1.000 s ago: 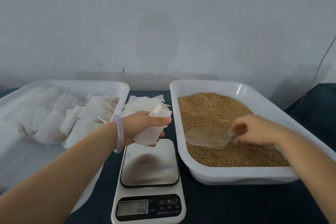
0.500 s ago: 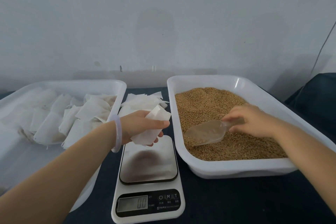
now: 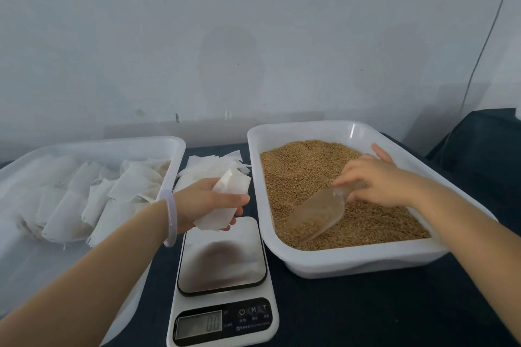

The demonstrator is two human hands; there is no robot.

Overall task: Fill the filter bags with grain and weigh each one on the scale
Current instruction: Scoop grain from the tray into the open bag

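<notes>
Two hands are at work: the left hand (image 3: pixel 203 203) curls its fingers (image 3: pixel 238 199) round a white filter bag (image 3: pixel 234 182), held just above the far edge of the scale (image 3: pixel 222 262). The right hand (image 3: pixel 377 180) grips the handle of a clear scoop (image 3: pixel 315 217), its bowl lying in the grain (image 3: pixel 304 172) that fills the white tray (image 3: pixel 352 258) on the dark bench (image 3: pixel 366 313)

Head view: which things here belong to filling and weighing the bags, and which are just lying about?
Part of the job: filter bag in the left hand; scoop in the right hand; grain in the grain tray; scale; spare bags behind the scale; stacked bags in the left tray.
Just lying about: bracelet on the left wrist; cable on the wall.
</notes>
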